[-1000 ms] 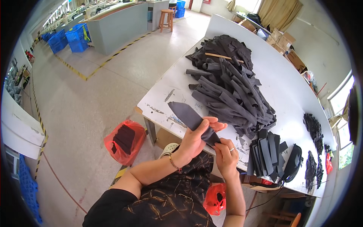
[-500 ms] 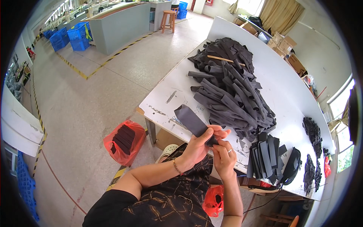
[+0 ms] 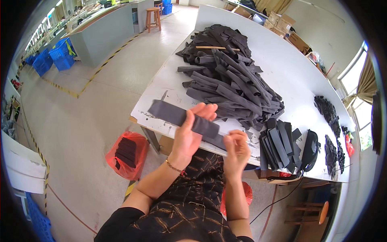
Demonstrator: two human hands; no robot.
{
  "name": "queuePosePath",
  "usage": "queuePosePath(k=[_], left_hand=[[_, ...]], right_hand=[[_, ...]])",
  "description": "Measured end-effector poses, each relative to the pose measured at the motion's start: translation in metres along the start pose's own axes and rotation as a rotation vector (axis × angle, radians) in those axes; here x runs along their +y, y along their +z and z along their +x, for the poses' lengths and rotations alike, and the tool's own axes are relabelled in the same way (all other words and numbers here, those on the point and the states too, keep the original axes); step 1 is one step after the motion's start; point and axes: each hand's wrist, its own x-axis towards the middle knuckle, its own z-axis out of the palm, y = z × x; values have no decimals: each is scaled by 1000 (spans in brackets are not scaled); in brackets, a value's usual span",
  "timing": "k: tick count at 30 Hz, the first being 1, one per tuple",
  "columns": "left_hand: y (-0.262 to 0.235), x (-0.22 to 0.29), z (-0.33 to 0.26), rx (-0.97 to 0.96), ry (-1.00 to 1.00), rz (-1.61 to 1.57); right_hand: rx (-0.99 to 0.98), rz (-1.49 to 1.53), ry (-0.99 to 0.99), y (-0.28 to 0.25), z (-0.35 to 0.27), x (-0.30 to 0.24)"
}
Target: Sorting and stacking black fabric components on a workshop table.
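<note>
A dark grey fabric strip (image 3: 167,112) lies across my left hand (image 3: 186,135), pinned under the thumb with the fingers stretched beneath it. Its near end juts out past the palm toward the right, where a second dark layer shows below it. My right hand (image 3: 237,153) is raised just right of that end, its fingers curled and smeared by motion. Whether it grips the lower layer cannot be made out. Beyond both hands, a large heap of similar dark strips (image 3: 242,88) covers the white table (image 3: 157,86). Flatter dark pieces (image 3: 278,145) lie stacked to the right.
A wooden stick (image 3: 213,47) rests on the heap. Beside the stacked pieces are a black pouch (image 3: 310,151) and a cable (image 3: 278,198). Red plastic bags stand on the floor, the left one (image 3: 139,161) holding dark strips. A wooden stool (image 3: 318,213) stands at lower right.
My hands have moved apart, the right one drawing back from the strip's near end. The strip now lies flatter across the left hand. The whole view has shifted.
</note>
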Motion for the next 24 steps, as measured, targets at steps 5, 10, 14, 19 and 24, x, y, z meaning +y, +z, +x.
queuePosePath(k=[5, 10, 14, 19, 24], left_hand=[[7, -2, 0, -147, 18, 4], [-21, 12, -1, 66, 19, 135], [-36, 29, -4, 166, 60, 245], [-34, 32, -8, 116, 94, 202], [-33, 34, -8, 100, 72, 201]], right_hand=[[-70, 326, 334, 5, 6, -29], [6, -283, -162, 1, 6, -12], [-11, -371, -308, -8, 7, -18], [-20, -373, -298, -11, 7, -17], [-24, -379, -318, -13, 9, -14]])
